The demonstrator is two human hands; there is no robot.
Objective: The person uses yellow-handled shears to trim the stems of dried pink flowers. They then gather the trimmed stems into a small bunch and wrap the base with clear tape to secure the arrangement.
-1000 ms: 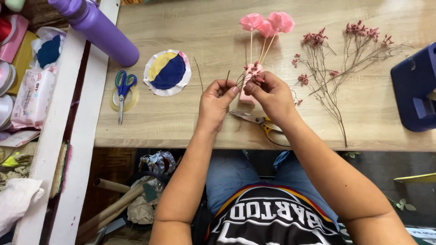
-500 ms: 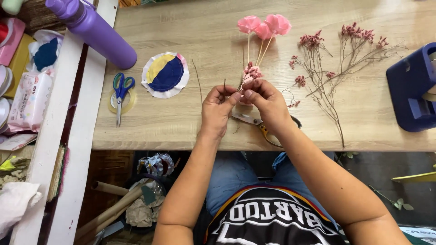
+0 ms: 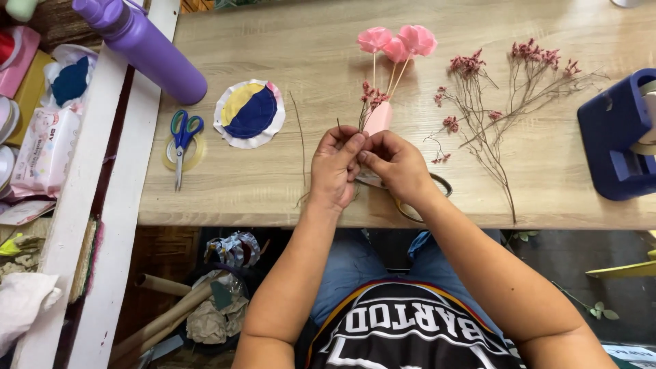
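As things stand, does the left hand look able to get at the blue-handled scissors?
Probably yes. The blue-handled scissors lie in the open on the wooden table, to the left of the left hand, with only bare tabletop between; but that hand's fingers are busy pinching the small flower bundle.

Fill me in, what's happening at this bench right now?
A person seated at a wooden table has both hands together over a small flower bundle: pink paper flowers on thin stems with dried pink sprigs. The left hand and right hand pinch the stems at the base. Scissors lie partly under the right wrist. Dried pink branches lie to the right, blue-handled scissors and a purple bottle to the left.
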